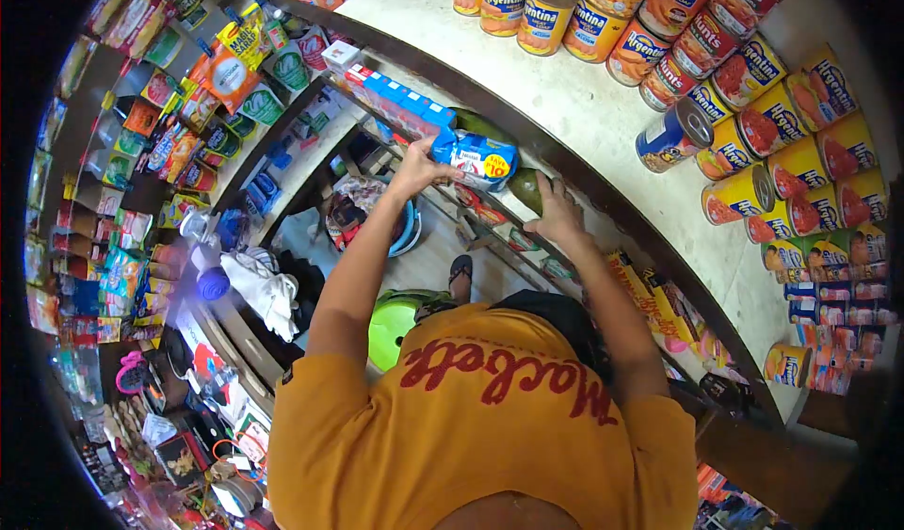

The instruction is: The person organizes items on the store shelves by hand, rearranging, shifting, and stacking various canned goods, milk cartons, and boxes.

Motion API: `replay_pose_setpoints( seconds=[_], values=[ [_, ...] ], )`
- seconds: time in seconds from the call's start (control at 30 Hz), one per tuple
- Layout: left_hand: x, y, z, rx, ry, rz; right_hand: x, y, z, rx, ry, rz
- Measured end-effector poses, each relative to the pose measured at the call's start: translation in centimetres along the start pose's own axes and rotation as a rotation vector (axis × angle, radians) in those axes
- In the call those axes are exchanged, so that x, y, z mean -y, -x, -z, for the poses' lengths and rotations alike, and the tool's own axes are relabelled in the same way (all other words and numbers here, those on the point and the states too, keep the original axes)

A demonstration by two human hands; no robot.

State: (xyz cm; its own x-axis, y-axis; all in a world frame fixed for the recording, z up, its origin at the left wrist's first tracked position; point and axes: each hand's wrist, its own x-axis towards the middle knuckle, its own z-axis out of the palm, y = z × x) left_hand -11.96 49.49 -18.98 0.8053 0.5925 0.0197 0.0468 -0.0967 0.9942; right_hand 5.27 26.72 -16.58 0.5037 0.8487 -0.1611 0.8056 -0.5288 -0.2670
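My left hand [421, 169] holds the near end of a blue and white pack [482, 161] with a yellow price mark, its fingers closed on it. To the right, my right hand [557, 212] rests with spread fingers against a dark green fruit [527, 189] on the narrow shelf. Another green fruit [482, 125] lies behind the pack, partly hidden by it. A row of blue boxes [400, 102] runs along the shelf to the left of the pack.
Stacked cans [678, 45] stand on the white counter [527, 88] at the upper right. Hanging sachets [231, 78] fill the left side. A blue basin [407, 231] and a green container [388, 332] are below my arms.
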Motion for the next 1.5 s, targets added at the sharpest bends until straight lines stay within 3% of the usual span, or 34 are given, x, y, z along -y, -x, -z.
replay_pose_setpoints(
  seconds=[0.03, 0.17, 0.27, 0.37, 0.47, 0.5, 0.6, 0.67, 0.77, 0.97, 1.1, 1.2, 1.23, 1.27, 1.33, 1.4, 1.47, 1.5],
  values=[
    [1.0, -1.1, 0.1, 0.046, 0.126, 0.115, 0.3, -0.5, 0.0, 0.095, 0.008, -0.083],
    [2.1, -2.5, -0.6, 0.101, 0.120, 0.098, -3.9, -2.6, -4.1, -0.087, -0.161, 0.044],
    [2.5, -3.1, -1.0, 0.094, 0.102, 0.112, -3.7, -3.1, -4.0, 0.026, -0.110, -0.214],
    [0.8, -3.1, -1.0, 0.123, 0.028, 0.210, -6.8, -4.5, -8.1, -0.125, -0.075, -0.133],
    [2.4, -3.3, -0.5, 0.074, -0.199, 0.221, -5.7, -4.4, -6.1, -0.032, -0.146, -0.050],
    [2.4, -2.8, -0.6, 0.048, -0.167, -0.029, -4.8, -4.3, -5.0, -0.036, -0.125, -0.039],
    [1.1, -2.3, -0.9, 0.054, -0.120, -0.085, -2.8, -3.8, -4.1, -0.062, -0.061, -0.028],
    [0.7, -2.5, -0.4, 0.161, -0.016, 0.125, -3.7, -4.6, -5.3, -0.105, -0.010, -0.022],
    [-0.5, -3.2, 0.1, 0.231, -0.080, 0.171, -4.7, -4.7, -6.3, -0.099, 0.008, -0.174],
    [-1.9, -4.1, -1.8, 0.330, -0.169, 0.185, -4.1, -5.2, -4.9, -0.067, -0.008, -0.150],
    [2.0, -5.2, -1.1, 0.200, -0.180, 0.220, -3.0, -5.8, -6.7, -0.186, 0.002, -0.175],
    [-3.3, -2.5, -2.5, 0.025, -0.719, 0.026, -3.8, -5.7, -8.1, -0.167, -0.075, -0.203],
    [-3.7, -2.0, -2.8, -0.009, -0.640, -0.015, -3.8, -5.7, -8.5, -0.097, -0.060, -0.253],
    [-2.7, -2.1, -3.2, -0.040, -0.651, -0.183, -3.7, -5.9, -8.5, -0.033, -0.041, -0.303],
    [-1.1, -2.1, -3.4, -0.051, -0.615, -0.247, -3.7, -5.2, -10.0, -0.198, -0.078, -0.254],
    [-0.8, -1.9, -4.0, -0.099, -0.678, -0.339, -2.0, -2.6, -5.9, -0.126, -0.182, -0.113],
    [-2.8, -0.8, -4.7, -0.181, -0.804, -0.278, -0.8, -0.7, -3.5, -0.184, -0.216, 0.004],
    [-4.2, 0.0, -5.3, -0.261, -0.811, -0.340, 0.2, 1.3, -0.1, -0.072, -0.352, 0.030]
  ],
)
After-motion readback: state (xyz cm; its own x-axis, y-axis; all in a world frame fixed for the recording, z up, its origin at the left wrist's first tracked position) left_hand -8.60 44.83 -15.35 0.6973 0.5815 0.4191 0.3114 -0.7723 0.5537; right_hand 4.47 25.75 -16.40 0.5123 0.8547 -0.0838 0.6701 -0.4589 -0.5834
